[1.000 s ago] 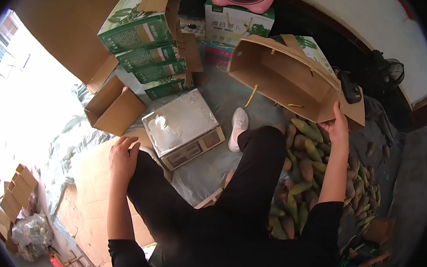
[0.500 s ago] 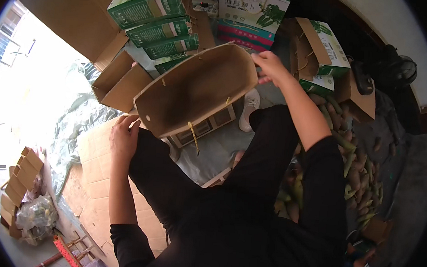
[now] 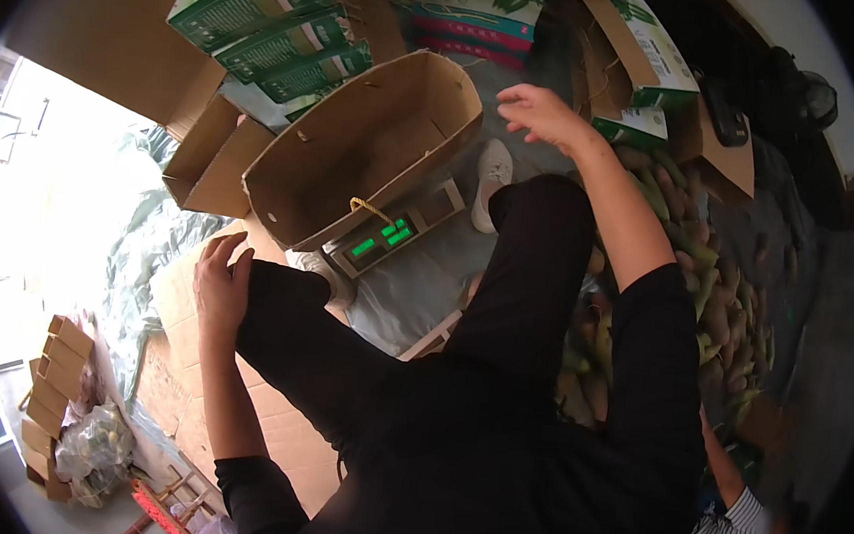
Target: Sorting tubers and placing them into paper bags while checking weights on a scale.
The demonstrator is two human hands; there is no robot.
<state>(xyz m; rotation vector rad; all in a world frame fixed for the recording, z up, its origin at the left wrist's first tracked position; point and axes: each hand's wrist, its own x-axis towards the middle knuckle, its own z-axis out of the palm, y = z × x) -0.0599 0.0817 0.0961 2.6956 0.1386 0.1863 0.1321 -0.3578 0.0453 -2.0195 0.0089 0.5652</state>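
Two empty hands (image 3: 544,119) well apart, both unclenched, one open carton (image 3: 356,151) on one lit scale (image 3: 381,245)

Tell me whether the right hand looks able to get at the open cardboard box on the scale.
Likely yes: the right hand looks empty, just off the right end of the cardboard box, with nothing visible between them.

Single wide fisheye view, downward from the head.
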